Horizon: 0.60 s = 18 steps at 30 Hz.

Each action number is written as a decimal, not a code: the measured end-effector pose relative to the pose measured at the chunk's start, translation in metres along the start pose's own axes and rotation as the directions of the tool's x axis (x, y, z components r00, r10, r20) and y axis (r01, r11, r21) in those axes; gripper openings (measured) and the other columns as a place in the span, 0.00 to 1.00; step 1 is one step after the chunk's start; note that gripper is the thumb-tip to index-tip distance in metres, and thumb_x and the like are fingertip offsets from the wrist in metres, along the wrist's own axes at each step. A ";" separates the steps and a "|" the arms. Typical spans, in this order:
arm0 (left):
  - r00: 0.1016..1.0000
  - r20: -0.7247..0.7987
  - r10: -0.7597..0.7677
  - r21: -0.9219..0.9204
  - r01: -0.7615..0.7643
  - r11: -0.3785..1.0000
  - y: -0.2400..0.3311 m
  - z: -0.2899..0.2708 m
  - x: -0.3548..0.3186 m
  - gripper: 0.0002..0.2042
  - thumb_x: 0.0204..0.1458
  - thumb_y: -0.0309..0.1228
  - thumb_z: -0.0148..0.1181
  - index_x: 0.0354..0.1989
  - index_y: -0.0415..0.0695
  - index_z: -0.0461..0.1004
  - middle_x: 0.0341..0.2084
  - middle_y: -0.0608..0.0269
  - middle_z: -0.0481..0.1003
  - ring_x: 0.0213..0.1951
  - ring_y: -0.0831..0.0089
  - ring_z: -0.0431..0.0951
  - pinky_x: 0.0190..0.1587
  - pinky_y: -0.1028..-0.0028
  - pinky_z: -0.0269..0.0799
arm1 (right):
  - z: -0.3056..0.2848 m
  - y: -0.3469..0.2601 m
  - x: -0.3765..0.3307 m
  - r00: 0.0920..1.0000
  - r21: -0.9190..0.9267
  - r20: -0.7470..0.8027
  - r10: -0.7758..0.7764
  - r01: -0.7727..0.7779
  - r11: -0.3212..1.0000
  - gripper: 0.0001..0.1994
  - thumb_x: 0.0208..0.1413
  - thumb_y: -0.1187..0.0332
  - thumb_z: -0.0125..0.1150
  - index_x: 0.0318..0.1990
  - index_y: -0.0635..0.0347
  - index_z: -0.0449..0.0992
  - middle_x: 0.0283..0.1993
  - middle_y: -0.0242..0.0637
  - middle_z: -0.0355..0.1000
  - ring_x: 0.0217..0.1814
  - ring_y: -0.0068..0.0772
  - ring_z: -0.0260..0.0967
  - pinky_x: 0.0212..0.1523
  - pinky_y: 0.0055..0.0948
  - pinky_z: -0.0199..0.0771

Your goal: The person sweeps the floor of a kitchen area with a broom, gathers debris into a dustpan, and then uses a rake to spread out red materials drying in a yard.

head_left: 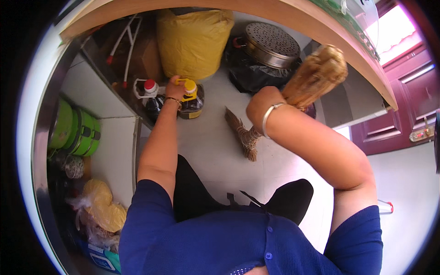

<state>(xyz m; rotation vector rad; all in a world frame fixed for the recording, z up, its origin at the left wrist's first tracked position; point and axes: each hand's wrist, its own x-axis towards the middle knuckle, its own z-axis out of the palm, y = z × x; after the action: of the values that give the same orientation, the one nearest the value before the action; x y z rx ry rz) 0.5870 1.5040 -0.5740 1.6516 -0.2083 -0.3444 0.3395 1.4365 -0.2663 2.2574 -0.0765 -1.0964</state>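
Note:
My left hand [173, 90] is closed on the yellow handle of a plastic jug [192, 103] with a yellow cap and dark contents. Touching distance to its left stands another jug [153, 101] with a red cap and white handle. My right hand [265, 106], wearing a bangle at the wrist, is wrapped round a thick bundle of straw stalks, a hand broom [316, 75], tilted up to the right. Its fingers are mostly hidden. Below it, string-bound bristles [245, 135] show near the floor; whether they join the bundle is hidden behind the hand.
Behind the jugs stands a big yellow bag-covered container [195, 43]. A perforated metal steamer [272, 43] sits on a black plastic bag [256, 75]. The wooden counter edge [201, 7] overhangs them. Green canisters [82, 133] and bagged food [103, 206] fill the left shelf; a dark red door [398, 101] is right.

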 end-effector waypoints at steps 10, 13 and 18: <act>0.677 -0.138 0.723 0.534 -0.564 0.629 0.063 0.028 -0.052 0.14 0.44 0.24 0.53 0.41 0.41 0.70 0.39 0.50 0.71 0.46 0.54 0.68 0.48 0.64 0.64 | 0.095 0.090 -0.069 0.955 0.390 -0.128 0.269 -0.200 0.899 0.13 0.47 0.61 0.53 0.34 0.56 0.78 0.35 0.43 0.74 0.38 0.42 0.72 0.38 0.35 0.71; 0.794 0.168 0.584 0.357 -0.601 0.715 0.023 0.079 -0.058 0.09 0.46 0.25 0.52 0.37 0.43 0.70 0.31 0.58 0.74 0.36 0.64 0.74 0.41 0.71 0.68 | 0.172 0.067 -0.007 0.950 0.538 -0.155 0.273 -0.150 0.830 0.13 0.48 0.64 0.49 0.38 0.56 0.75 0.37 0.43 0.74 0.40 0.42 0.72 0.40 0.36 0.70; 0.752 0.650 0.104 0.339 -0.410 0.847 -0.020 0.160 -0.106 0.07 0.47 0.27 0.52 0.35 0.44 0.73 0.29 0.61 0.76 0.33 0.71 0.76 0.38 0.74 0.70 | 0.324 -0.001 0.068 0.969 0.915 -0.050 0.242 -0.052 0.399 0.23 0.56 0.54 0.40 0.58 0.50 0.58 0.44 0.48 0.70 0.47 0.46 0.68 0.48 0.37 0.65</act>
<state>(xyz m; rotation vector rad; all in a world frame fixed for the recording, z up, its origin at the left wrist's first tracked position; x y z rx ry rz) 0.4314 1.3921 -0.5961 1.8976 -1.0938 -0.6457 0.1482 1.2525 -0.4636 3.2138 -1.0464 -0.8014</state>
